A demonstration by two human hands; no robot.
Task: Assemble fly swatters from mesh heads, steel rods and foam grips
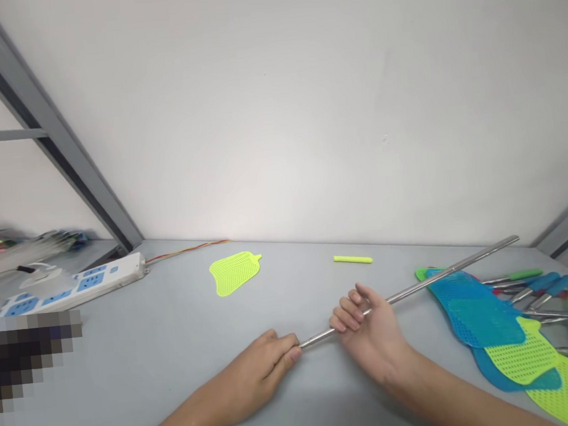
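Note:
A thin metal telescopic rod (421, 285) slants up to the right above the grey table, held by both hands. My left hand (265, 374) pinches its thin lower end, and the tip is hidden in the fingers. Palm up, my right hand (371, 335) curls its fingers round the rod farther along. Beyond the hands lie a loose yellow-green fly swatter head (236, 273), perforated and flat, and a short yellow-green handle tube (353, 259). Both rest apart from the rod.
At the right lies a pile of blue and yellow-green fly swatters (484, 311) with metal rods. A white power strip (90, 282) stands at the left near a grey metal frame (62, 127). Behind the table (175, 337) is a white wall. A pixelated patch covers the lower left.

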